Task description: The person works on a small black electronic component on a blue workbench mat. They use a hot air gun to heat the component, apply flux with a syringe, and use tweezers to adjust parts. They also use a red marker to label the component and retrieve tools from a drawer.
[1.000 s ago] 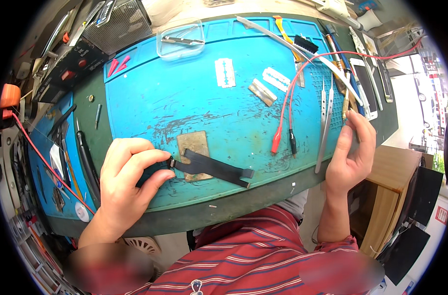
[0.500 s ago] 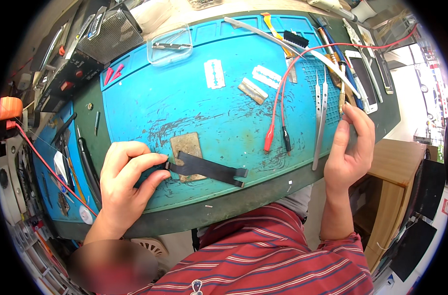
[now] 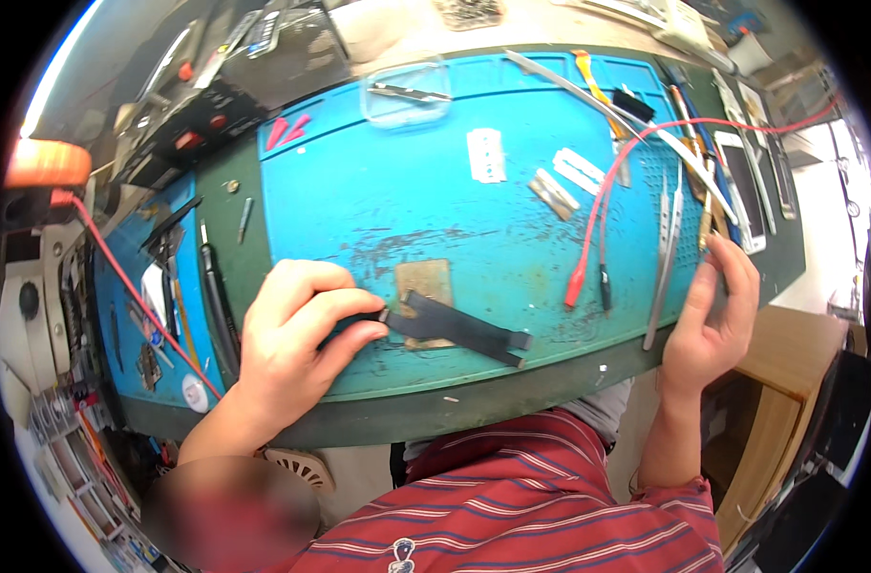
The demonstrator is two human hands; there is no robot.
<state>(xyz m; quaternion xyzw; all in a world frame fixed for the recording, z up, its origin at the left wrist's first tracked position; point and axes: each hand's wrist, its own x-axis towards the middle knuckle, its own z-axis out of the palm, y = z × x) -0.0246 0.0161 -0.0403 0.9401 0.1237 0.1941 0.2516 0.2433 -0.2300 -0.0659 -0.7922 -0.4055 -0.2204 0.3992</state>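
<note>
A black flat flex cable (image 3: 469, 329) with small connectors at its ends lies across a worn square metal plate (image 3: 424, 276) on the blue mat. My left hand (image 3: 307, 349) is closed, with thumb and forefinger pinching the cable's left end. At the mat's right side my right hand (image 3: 714, 320) has its thumb and fingers closed at the lower end of a slim brass-ended tool (image 3: 707, 212), which points away from me. Just left of that hand lie metal tweezers (image 3: 667, 253). Red and black test clips (image 3: 576, 286) rest between the two hands.
Razor blades (image 3: 487, 156) lie mid-mat, with a clear plastic box (image 3: 406, 93) behind them. A black brush (image 3: 633, 104) and a white-framed phone part (image 3: 739, 191) are at the far right. A black-handled tool (image 3: 218, 296) lies left; a wooden cabinet (image 3: 789, 349) stands right.
The whole view has shifted, so the bench and both hands appear farther right. My left hand keeps its pinch on the flex cable, and my right fingers stay at the brass-ended tool.
</note>
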